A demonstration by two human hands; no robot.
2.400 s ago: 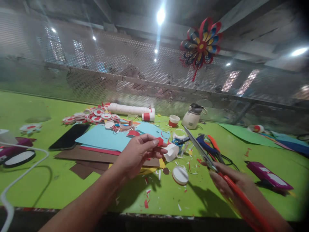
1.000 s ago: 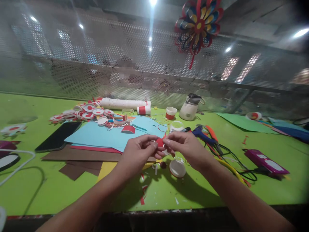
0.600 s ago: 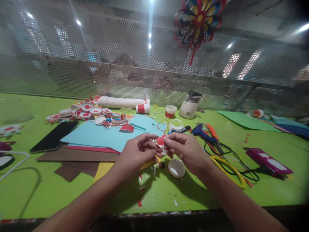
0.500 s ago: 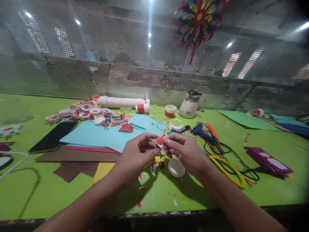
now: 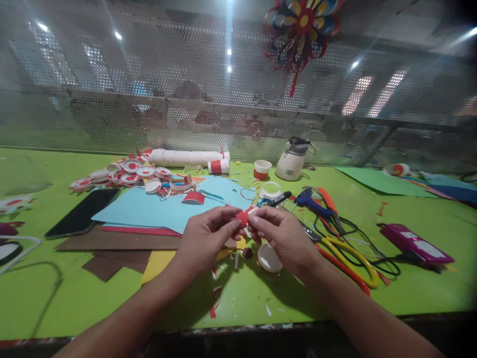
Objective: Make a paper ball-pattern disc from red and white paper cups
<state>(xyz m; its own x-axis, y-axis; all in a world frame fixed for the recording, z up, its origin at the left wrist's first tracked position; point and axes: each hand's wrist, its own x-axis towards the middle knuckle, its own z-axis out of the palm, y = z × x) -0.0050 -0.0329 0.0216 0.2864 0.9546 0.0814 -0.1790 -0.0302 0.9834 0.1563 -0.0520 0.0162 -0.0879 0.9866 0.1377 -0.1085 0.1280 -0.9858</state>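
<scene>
Between the fingertips of both hands is a small red and white paper piece [image 5: 243, 217], partly covered by the fingers. My left hand [image 5: 212, 233] pinches its left side. My right hand [image 5: 285, 231] pinches the other side, thumb and forefinger together. Just below on the green table lie a round white cup base [image 5: 270, 258], a small dark brown piece [image 5: 247, 253] and a yellow paper scrap [image 5: 241, 242]. Scissors with yellow and red handles [image 5: 350, 256] rest to the right of my right hand. Blue paper sheets [image 5: 141, 209] are beyond my left hand.
A blue glue gun [image 5: 313, 201] and black cable lie at right, near a purple box [image 5: 415, 243]. Further back stand a cut paper cup [image 5: 262, 169] and a bottle [image 5: 291, 161]. Several red and white discs [image 5: 130, 166] pile up left, behind a black phone [image 5: 82, 211].
My left fingers have closed onto the red and white paper piece, which has shifted slightly left. The right hand stays pinched on it, its wrist slightly moved, showing more of the scissors.
</scene>
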